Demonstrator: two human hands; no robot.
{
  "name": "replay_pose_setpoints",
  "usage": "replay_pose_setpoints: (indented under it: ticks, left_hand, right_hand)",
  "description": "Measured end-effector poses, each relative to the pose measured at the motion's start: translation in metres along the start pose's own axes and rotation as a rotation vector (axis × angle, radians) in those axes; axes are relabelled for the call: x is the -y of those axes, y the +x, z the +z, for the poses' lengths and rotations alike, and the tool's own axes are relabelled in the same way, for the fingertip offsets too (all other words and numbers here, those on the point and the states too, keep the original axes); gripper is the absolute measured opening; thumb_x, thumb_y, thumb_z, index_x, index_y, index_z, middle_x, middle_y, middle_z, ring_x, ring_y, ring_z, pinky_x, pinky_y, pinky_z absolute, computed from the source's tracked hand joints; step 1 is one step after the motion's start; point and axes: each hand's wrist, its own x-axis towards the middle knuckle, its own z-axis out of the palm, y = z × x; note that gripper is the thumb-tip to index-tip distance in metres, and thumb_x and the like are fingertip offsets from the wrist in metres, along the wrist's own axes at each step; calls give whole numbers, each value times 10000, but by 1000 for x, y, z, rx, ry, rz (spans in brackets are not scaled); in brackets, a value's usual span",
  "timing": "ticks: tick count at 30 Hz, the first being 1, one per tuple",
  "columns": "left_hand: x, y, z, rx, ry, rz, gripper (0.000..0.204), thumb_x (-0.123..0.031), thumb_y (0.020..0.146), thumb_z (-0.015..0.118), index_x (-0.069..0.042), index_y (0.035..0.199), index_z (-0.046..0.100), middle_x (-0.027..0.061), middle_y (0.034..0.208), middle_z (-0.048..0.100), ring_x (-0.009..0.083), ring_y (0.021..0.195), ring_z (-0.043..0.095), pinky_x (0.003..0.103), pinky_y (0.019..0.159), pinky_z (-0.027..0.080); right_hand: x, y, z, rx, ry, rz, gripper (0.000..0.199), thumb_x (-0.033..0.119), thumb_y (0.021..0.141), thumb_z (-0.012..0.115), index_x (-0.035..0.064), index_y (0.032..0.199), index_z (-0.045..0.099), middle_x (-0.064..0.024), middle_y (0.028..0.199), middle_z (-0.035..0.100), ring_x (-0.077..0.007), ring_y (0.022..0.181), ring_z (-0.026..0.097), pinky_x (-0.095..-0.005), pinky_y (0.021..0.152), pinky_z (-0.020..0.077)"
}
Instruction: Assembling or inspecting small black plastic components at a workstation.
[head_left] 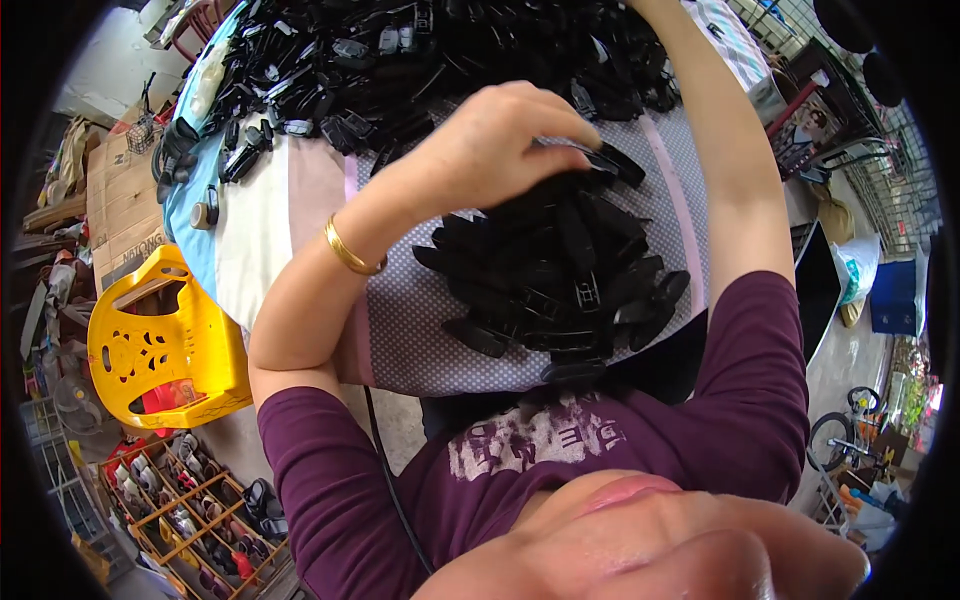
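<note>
Black clip (610,160) under left fingers (560,125).

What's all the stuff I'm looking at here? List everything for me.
near pile of clips: many, black, on the dotted cloth close to the person
far heap of clips: many, black, across the far end of the table
table cloth: one, pale dotted with pink stripes, covering the table
plastic chair: one, yellow, left of the table
divided crate: one, wooden, holding small parts, on the floor lower left
cardboard boxes: a few, brown, far left
bicycle: one, far right
bangle: one, gold, on the left wrist
left hand: fingers closed on a black clip at the top of the near pile
right hand: out of view past the top edge; only the forearm shows
</note>
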Motion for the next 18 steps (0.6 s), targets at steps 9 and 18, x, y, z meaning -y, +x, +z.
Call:
replay_pose_setpoints:
  ticks: [9, 18]
  left_hand:
    - [60, 53, 46, 121, 460, -84, 395, -132, 846, 773, -131, 1236, 704, 63, 1192, 677, 279, 1172, 602, 390, 1042, 504]
    - [46, 36, 22, -163, 211, -226, 305, -94, 853, 743, -78, 1158, 750, 92, 1011, 653, 219, 850, 655, 325, 820, 551]
  right_hand:
    - [49, -92, -39, -262, 267, -315, 254, 134, 809, 764, 7, 1025, 726, -186, 1073, 710, -351, 1037, 684, -402, 919, 547]
    - [86, -119, -51, -460, 431, -101, 333, 20, 832, 696, -29, 1161, 678, -196, 1065, 708, -248, 931, 708, -320, 780, 569]
